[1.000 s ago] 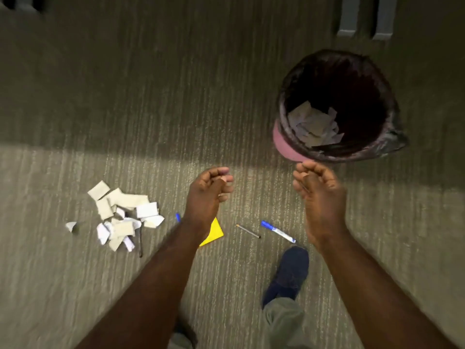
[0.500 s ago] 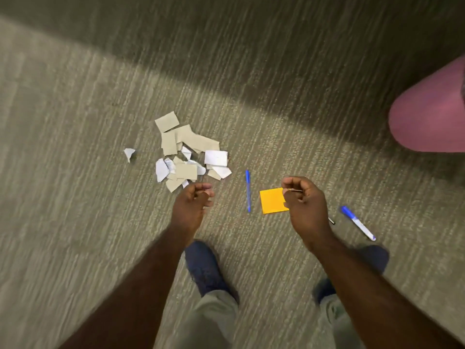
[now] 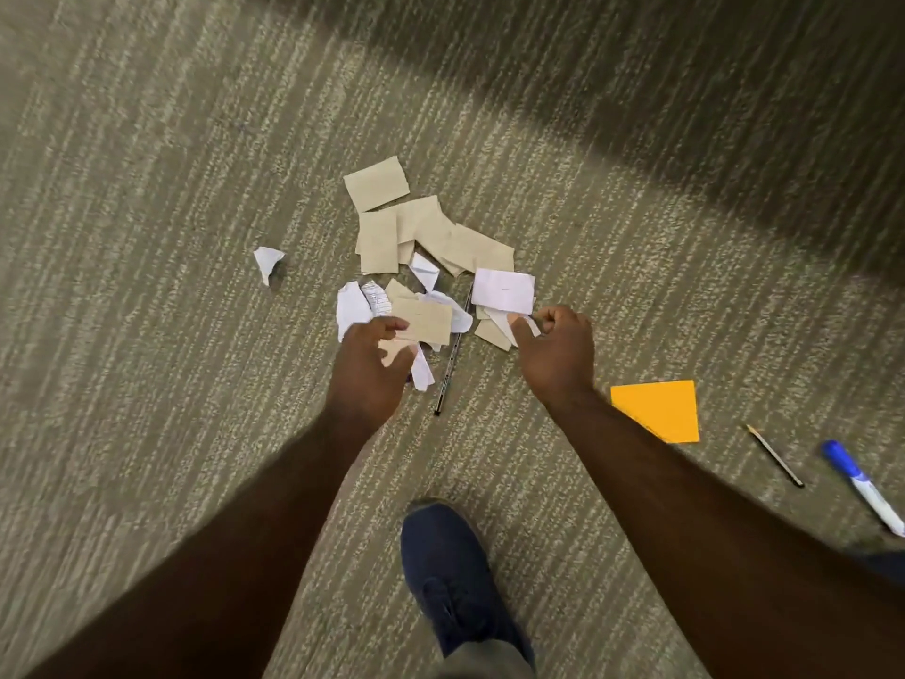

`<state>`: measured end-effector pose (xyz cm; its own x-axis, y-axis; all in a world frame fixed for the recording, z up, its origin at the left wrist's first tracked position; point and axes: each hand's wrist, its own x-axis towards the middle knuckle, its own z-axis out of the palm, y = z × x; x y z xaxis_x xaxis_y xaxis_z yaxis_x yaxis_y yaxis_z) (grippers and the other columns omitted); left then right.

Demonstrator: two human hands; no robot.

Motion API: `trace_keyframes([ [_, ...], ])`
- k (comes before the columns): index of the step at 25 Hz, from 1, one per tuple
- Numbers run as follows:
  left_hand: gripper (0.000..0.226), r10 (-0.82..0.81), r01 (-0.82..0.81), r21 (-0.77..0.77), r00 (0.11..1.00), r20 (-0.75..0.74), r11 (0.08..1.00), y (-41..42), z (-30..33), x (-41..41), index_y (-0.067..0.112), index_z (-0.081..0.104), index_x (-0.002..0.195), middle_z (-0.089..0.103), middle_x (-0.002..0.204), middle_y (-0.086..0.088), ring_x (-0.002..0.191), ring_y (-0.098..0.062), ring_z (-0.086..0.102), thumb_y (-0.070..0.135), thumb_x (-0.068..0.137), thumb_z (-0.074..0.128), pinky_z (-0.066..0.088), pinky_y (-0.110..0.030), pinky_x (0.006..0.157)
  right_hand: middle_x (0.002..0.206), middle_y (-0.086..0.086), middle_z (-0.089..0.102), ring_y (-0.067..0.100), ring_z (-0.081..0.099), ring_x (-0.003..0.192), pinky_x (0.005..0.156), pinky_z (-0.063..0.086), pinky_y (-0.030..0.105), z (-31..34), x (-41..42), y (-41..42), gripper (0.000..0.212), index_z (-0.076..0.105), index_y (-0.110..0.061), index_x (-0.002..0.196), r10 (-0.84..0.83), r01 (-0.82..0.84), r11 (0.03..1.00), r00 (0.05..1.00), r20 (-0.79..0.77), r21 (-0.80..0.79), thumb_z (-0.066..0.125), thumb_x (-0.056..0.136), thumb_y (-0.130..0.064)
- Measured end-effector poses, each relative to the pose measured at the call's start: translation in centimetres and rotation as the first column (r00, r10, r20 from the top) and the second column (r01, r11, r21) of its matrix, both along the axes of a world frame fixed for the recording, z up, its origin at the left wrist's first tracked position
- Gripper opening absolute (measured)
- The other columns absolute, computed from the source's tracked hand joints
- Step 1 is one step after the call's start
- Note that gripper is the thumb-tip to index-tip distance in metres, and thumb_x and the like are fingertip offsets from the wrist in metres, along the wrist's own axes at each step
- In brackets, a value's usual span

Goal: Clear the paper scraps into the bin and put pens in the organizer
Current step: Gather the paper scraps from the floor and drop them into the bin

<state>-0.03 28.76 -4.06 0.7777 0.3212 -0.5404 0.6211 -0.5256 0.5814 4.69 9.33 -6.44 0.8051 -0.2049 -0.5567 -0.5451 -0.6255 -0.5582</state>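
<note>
**Both hands down at the scrap pile**

Nearest to me, my dark blue shoe (image 3: 453,575) stands on the ribbed grey carpet (image 3: 147,237). Off to my right lie a blue-capped marker (image 3: 864,487), a thin pencil (image 3: 774,455) just beside it, and an orange sticky note (image 3: 661,409) partly under my right forearm.

My left hand (image 3: 367,370) is over the near edge of the paper scraps (image 3: 421,252), fingers curled, thumb and fingertips touching a tan piece; whether I hold it firmly I cannot tell. My right hand (image 3: 556,352) has a narrow grip, fingers curled in, pinching a white strip at the pile's right edge. Between my hands a dark pen (image 3: 453,357) lies on the carpet, its far end tucked beneath the scraps.

Beyond my hands the pile spreads out in tan and white pieces, overlapping. One small crumpled white scrap (image 3: 268,264) sits apart to the left. Farther off, a band of shadow crosses the carpet.
</note>
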Motion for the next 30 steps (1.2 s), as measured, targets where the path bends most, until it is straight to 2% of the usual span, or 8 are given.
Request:
trace_keyframes([
  [2,0.037,-0.005,0.003,0.131,1.000,0.019,0.991,0.4,-2.0,1.0,0.017,0.059,0.115,0.054,0.115,-0.013,0.106,-0.028,0.052,0.020,0.079,0.069,0.041,-0.034,0.093,0.117,0.018,0.054,0.035,0.047,0.111,0.093,0.042,0.043,-1.4,0.7,1.0,0.058,0.056,-0.005,0.107,-0.062,0.061,0.991,0.998,-0.010,-0.121,0.066,0.077,-0.054],
  [4,0.051,-0.002,-0.007,0.226,0.999,0.041,0.974,0.4,-3.3,1.6,0.019,0.054,0.124,0.047,0.128,-0.016,0.119,-0.030,0.043,0.026,0.076,0.071,0.030,-0.033,0.101,0.120,0.014,0.049,0.033,0.046,0.112,0.089,0.043,0.044,-2.1,1.1,1.8,0.065,0.054,-0.011,0.105,-0.061,0.062,0.975,0.998,0.010,-0.215,0.068,0.068,-0.063],
  [9,0.068,-0.169,0.156,0.350,0.986,0.009,0.924,0.2,-4.7,1.5,0.032,0.042,0.135,0.030,0.147,-0.012,0.134,-0.033,0.027,0.038,0.074,0.072,0.027,-0.047,0.109,0.123,0.011,0.047,0.033,0.044,0.115,0.090,0.043,0.043,-2.9,1.9,2.6,0.053,0.059,-0.012,0.107,0.073,-0.075,0.950,0.997,-0.016,-0.303,0.074,0.071,-0.048],
  [15,0.069,-0.240,0.213,0.365,0.970,0.030,0.906,1.6,-5.1,1.5,0.037,0.038,0.135,0.024,0.153,-0.005,0.139,-0.031,0.021,0.044,0.074,0.070,0.027,-0.051,0.109,0.118,0.014,0.066,0.028,0.061,0.107,0.081,0.046,0.027,-2.1,1.2,1.0,0.041,0.061,-0.006,0.118,-0.081,0.078,0.996,0.993,0.083,0.046,0.070,0.083,-0.024],
  [20,0.072,-0.198,0.209,0.258,0.978,-0.068,0.943,0.8,-5.2,3.6,0.044,0.038,0.134,0.012,0.156,-0.006,0.142,-0.034,0.011,0.053,0.071,0.071,0.027,-0.059,0.108,0.117,0.010,0.067,0.025,0.062,0.106,0.094,0.051,0.043,-0.9,-0.1,-0.5,0.036,0.060,-0.009,0.120,-0.165,0.160,0.971,0.986,0.013,0.175,0.064,0.087,-0.022],
  [23,0.071,-0.293,0.319,0.280,0.947,-0.129,0.906,-0.2,-5.1,3.8,0.044,0.039,0.130,0.006,0.157,-0.004,0.143,-0.034,0.007,0.034,0.071,0.077,0.032,-0.066,0.101,0.115,0.011,0.065,0.028,0.061,0.105,0.091,0.051,0.043,-0.7,0.4,-1.0,0.035,0.060,-0.010,0.118,-0.052,0.051,0.986,0.999,-0.002,0.160,0.065,0.086,-0.022],
  [26,0.078,-0.427,0.446,0.323,0.894,-0.133,0.834,-0.7,-5.2,3.3,0.048,0.028,0.135,0.007,0.157,-0.005,0.143,-0.035,0.009,0.023,0.076,0.074,0.033,-0.066,0.101,0.109,0.011,0.051,0.036,0.055,0.104,0.086,0.049,0.043,-0.6,1.4,-1.7,0.035,0.061,-0.003,0.109,0.202,-0.201,0.979,0.979,0.018,-0.023,0.069,0.081,-0.023],
  [30,0.081,-0.618,0.580,0.490,0.779,-0.102,0.650,-0.8,-5.4,2.8,0.048,0.029,0.133,0.021,0.151,-0.008,0.135,-0.032,0.023,0.015,0.074,0.074,0.034,-0.057,0.098,0.134,0.013,0.041,0.035,0.038,0.121,0.099,0.040,0.045,-1.3,3.6,-0.6,0.031,0.066,-0.005,0.101,0.443,-0.414,0.891,0.883,0.154,-0.187,0.070,0.075,-0.022],
])
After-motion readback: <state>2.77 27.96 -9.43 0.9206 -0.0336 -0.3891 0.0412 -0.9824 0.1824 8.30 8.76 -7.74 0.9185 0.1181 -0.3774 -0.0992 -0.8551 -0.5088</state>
